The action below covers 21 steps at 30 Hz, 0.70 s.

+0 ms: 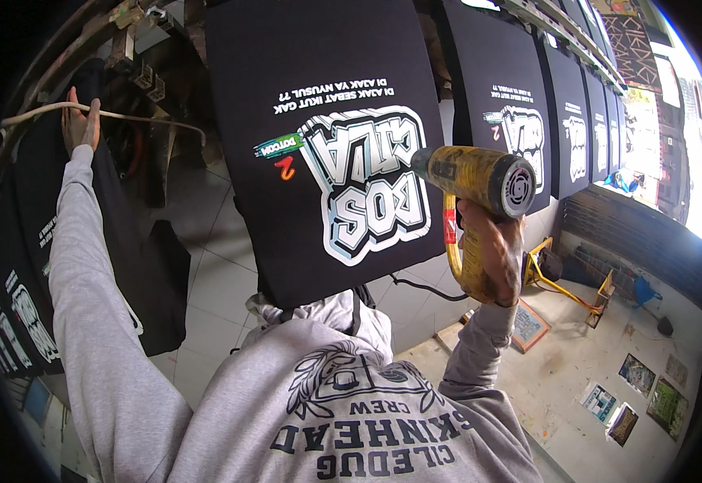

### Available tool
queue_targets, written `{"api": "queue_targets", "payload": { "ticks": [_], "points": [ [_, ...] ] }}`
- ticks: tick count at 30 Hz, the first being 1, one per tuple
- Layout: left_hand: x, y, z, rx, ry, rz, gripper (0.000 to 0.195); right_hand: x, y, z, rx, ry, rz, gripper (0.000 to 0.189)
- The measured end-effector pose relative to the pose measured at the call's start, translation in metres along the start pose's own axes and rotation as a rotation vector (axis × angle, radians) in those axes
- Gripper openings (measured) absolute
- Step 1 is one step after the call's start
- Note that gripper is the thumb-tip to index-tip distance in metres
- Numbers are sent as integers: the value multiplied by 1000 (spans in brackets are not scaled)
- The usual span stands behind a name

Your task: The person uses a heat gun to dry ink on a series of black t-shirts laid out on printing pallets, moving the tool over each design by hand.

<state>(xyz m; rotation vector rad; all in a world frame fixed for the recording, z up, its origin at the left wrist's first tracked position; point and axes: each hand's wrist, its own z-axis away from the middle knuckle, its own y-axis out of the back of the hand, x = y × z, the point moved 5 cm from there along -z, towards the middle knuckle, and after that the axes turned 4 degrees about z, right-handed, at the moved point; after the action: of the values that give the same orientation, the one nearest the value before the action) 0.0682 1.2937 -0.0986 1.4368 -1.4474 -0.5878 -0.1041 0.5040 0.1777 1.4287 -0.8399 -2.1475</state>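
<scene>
My right hand grips a worn yellow heat gun by its handle. The gun's nozzle points left, over a black T-shirt panel stretched flat in front of me. White block lettering with grey-blue shading, plus a small green and red detail, is printed on that panel. Off to the left, my left hand is stretched out with fingers extended over dark fabric. A pale cable runs across its fingers and thumb; whether the hand grips it is unclear.
More black printed panels line up to the right along a metal rail. Other printed black shirts hang at the left. A black cord trails below the gun. A yellow metal stand and a framed screen are at lower right.
</scene>
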Motion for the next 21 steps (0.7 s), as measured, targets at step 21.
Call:
{"api": "queue_targets", "payload": {
  "ticks": [21],
  "points": [
    [-7, -5, 0, 50, -38, 62, 94, -7, -8, 5, 49, -148, -90, 47]
  ]
}}
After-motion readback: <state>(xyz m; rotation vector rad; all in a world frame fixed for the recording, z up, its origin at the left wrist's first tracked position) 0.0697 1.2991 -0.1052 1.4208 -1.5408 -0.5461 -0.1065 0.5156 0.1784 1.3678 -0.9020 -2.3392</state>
